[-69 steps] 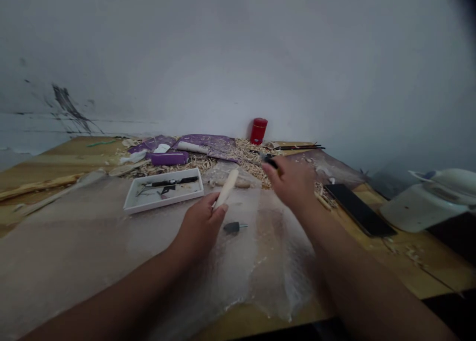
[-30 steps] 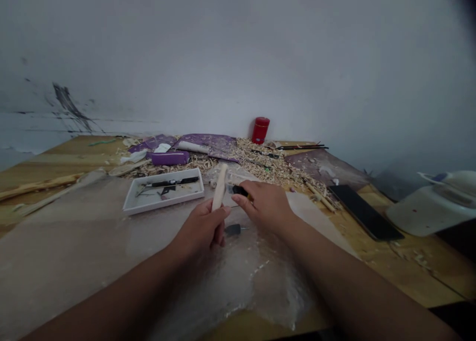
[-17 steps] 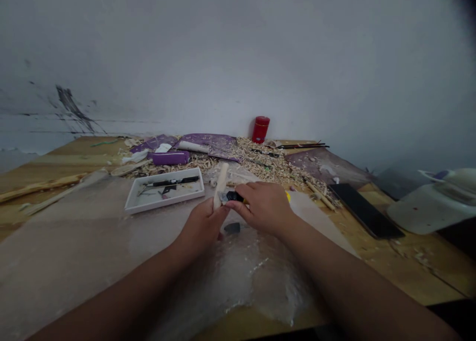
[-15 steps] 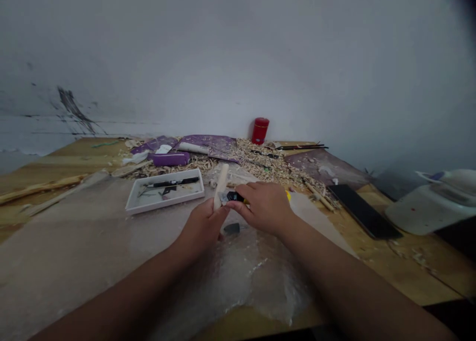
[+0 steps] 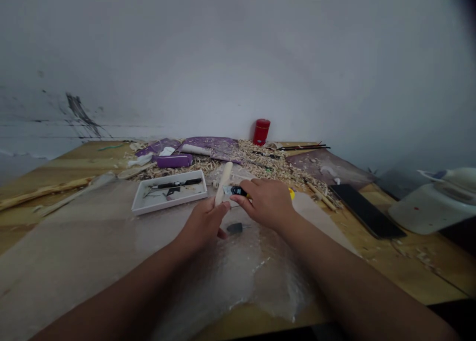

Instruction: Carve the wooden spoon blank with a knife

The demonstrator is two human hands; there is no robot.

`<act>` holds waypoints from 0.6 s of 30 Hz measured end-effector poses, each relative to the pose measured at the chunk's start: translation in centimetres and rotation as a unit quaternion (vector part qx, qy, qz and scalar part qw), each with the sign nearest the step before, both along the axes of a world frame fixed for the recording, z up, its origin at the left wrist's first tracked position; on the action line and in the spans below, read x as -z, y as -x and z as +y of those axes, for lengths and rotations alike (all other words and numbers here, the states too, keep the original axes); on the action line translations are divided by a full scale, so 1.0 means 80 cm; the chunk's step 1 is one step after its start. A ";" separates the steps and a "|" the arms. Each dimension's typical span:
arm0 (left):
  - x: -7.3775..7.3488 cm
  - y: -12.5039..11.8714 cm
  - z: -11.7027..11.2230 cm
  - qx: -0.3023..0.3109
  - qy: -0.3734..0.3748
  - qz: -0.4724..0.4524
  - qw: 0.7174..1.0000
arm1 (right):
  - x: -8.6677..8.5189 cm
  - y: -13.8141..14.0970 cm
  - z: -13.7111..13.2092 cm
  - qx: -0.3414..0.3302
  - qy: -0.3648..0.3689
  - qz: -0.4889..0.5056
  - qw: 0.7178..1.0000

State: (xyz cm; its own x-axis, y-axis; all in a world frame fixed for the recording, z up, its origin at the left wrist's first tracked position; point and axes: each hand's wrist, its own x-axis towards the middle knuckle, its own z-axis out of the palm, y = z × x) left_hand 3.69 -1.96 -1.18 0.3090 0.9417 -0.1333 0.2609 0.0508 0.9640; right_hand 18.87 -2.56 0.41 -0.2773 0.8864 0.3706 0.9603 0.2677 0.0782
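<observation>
My left hand (image 5: 203,224) is closed round the lower end of a pale wooden stick (image 5: 224,181) that points up and away from me. My right hand (image 5: 268,202) grips a black and yellow utility knife (image 5: 238,191); its short blade points left and lies against the stick just above my left thumb. Both hands hover over a sheet of clear plastic wrap (image 5: 238,276) spread on the wooden table (image 5: 416,261). A small dark bit (image 5: 235,227) lies on the wrap under my hands.
A white tray (image 5: 139,209) with dark tools sits to the left. Wood shavings (image 5: 260,163), purple packets (image 5: 174,160) and a red can (image 5: 261,131) lie by the wall. A black phone (image 5: 366,210) and a white appliance (image 5: 435,199) are on the right.
My right hand came back from the shavings at the far right with the knife and set its blade against the stick. My left hand kept hold of the stick.
</observation>
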 end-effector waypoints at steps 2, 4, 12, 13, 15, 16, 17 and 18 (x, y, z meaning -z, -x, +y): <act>0.001 0.001 0.000 -0.004 -0.002 0.003 1.000 | -0.001 0.000 0.001 0.004 -0.001 -0.004 1.000; 0.001 0.002 -0.003 -0.002 -0.001 0.016 1.000 | -0.004 -0.009 0.007 0.042 -0.008 0.000 0.999; 0.011 0.005 -0.005 0.011 -0.002 0.043 0.999 | -0.007 -0.052 0.022 0.136 -0.096 0.074 0.983; 0.013 0.005 -0.002 0.004 -0.008 0.043 0.999 | -0.005 -0.045 0.019 0.095 -0.083 0.071 0.989; 0.015 0.006 0.002 0.002 -0.018 0.042 0.999 | 0.000 -0.029 0.012 0.033 -0.045 0.058 0.997; 0.016 0.006 0.003 0.005 -0.024 0.043 0.999 | 0.002 -0.021 0.009 0.011 -0.024 0.052 0.998; 0.016 0.006 0.003 0.009 -0.031 0.045 0.998 | 0.003 -0.014 0.007 -0.007 -0.004 0.045 0.999; 0.015 0.005 0.003 0.012 -0.038 0.050 0.998 | 0.004 -0.009 0.006 -0.020 0.013 0.039 0.999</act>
